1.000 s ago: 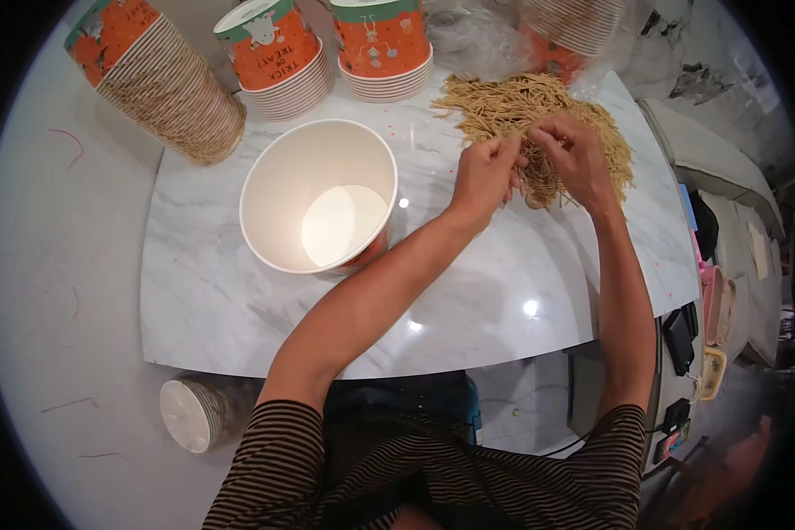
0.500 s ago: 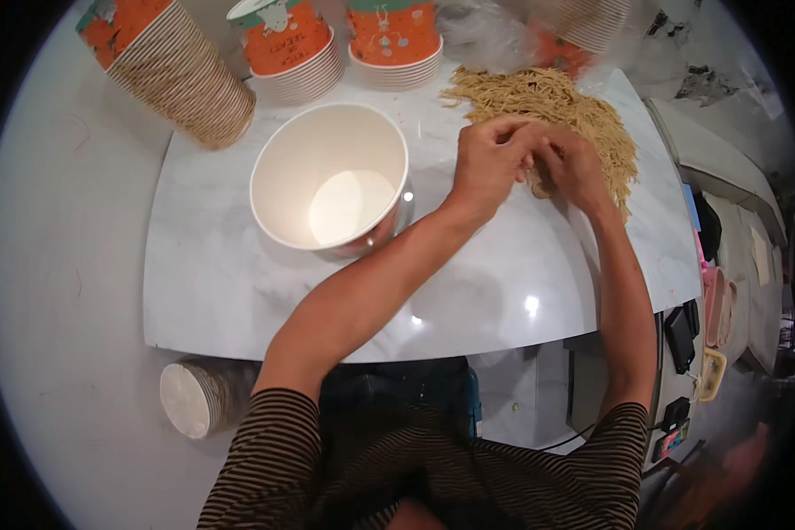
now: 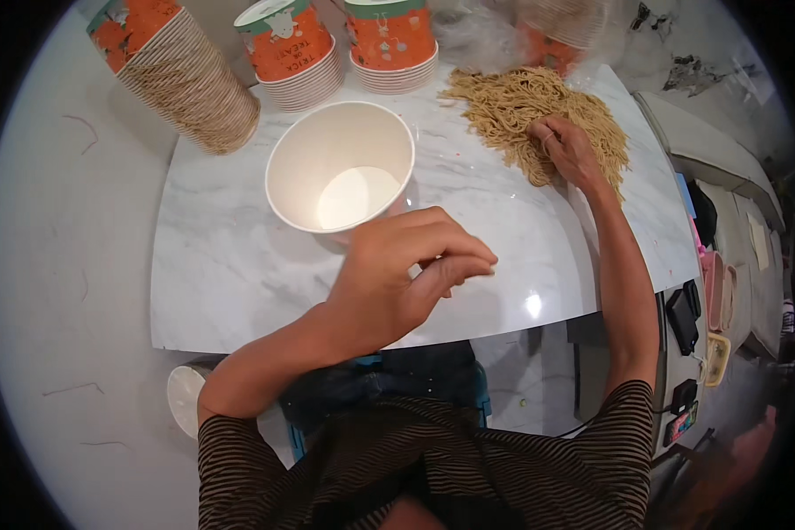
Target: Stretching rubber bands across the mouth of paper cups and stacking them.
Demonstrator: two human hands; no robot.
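Note:
A heap of thin tan strings [image 3: 503,97] lies on the far right of the tabletop. My right hand [image 3: 570,152] is at its near side, fingers curled, with a thin tan strand looping at the fingertips. My left hand [image 3: 397,269] hovers above the front of the table, thumb and fingers pinched together. Whether anything is between those fingertips is too small to tell. Just beyond it a large white-lined paper bucket [image 3: 300,163] stands with its mouth facing me; the left hand overlaps its lower rim in view.
Stacked orange-and-green paper buckets [image 3: 278,49] line the back edge, with a tall leaning stack [image 3: 190,84] at the left. Clear plastic wrapping [image 3: 477,35] sits behind the strings. Below the front left table edge is a white round container [image 3: 184,397]. A grey sofa [image 3: 711,132] stands at right.
My hands have come apart. The left hand has drawn back toward me and to the left, while the right hand stays at the string heap with its fingers now curled in among the strands.

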